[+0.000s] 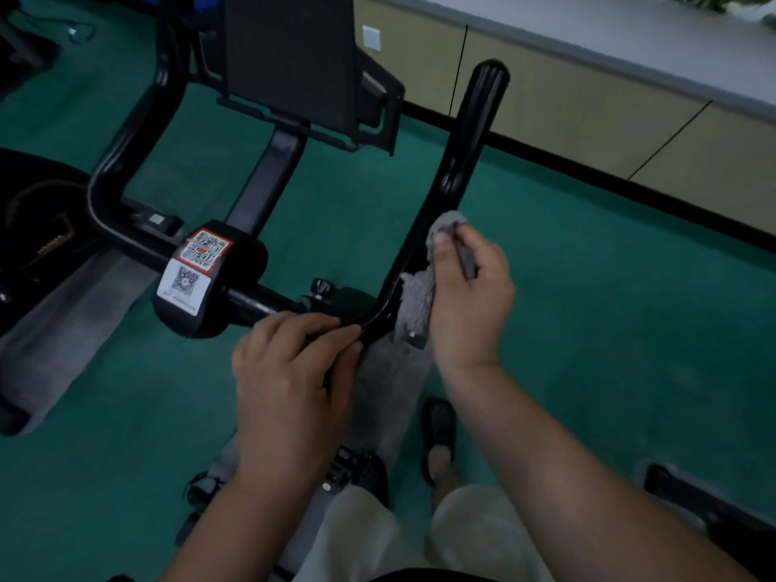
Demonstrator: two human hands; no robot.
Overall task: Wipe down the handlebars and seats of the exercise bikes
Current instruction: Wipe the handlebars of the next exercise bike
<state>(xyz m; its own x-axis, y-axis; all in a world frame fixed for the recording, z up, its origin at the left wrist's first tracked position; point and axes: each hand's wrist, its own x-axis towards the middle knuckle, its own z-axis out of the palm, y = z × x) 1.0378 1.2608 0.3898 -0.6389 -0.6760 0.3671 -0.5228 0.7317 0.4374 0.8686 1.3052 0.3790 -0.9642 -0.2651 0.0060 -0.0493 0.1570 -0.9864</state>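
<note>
Handlebar-wiping is the step in hand — right hand grips a grey cloth against the handlebar above its bend, left hand clasps the crossbar. Next, likely, a rub up toward the tip — the seat is out of view.

We see our own two bare forearms, no sleeves reaching the wrists, and no watch, ring or glove on the left hand or the right hand. Below, light beige shorts cover our thighs, and a dark open-toed sandal is on one foot.
</note>
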